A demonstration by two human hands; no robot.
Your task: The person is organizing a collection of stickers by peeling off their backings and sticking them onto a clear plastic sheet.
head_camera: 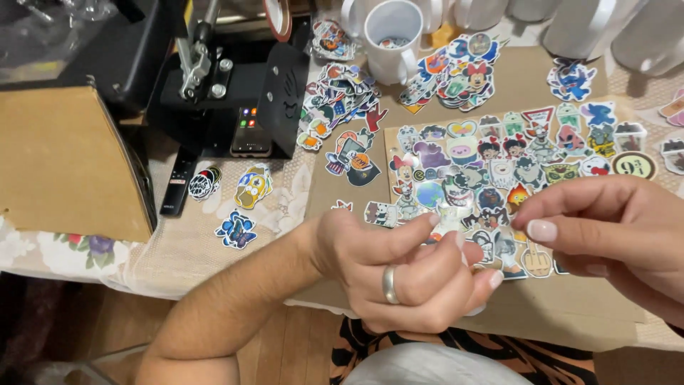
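While both hands meet over the near edge of the brown card sheet, the scene reads thus:

Left hand [410, 274]: curled, a ring on one finger, thumb and forefinger pinched on a small pale sticker [449, 219] just above the sheet's near edge.

Right hand [605, 232]: fingers drawn narrow toward that same sticker, the tips just beside it; whether they touch it cannot be told.

Small pale sticker: held in the air between the two hands, over the lower rows of stickers on the sheet; its picture is too blurred to make out.

Brown card sheet [570, 306]: lies flat on the desk, its far half covered with cut-out cartoon stickers [499, 167] in rows, many-coloured, with a round yellow-and-black one [633, 165] at the sheet's right end.

Loose sticker heap [456, 71]: beyond the sheet, beside a white mug [390, 39].

Second heap [338, 100]: left of the sheet, spilling toward a black press machine [235, 85].

Stray stickers: a blue butterfly shape [236, 229], a yellow head shape [254, 187] and a round black one [202, 184], all well left of the sheet on the lace-covered desk [185, 257].

Cardboard box [64, 164]: plain brown, far left of the sheet.
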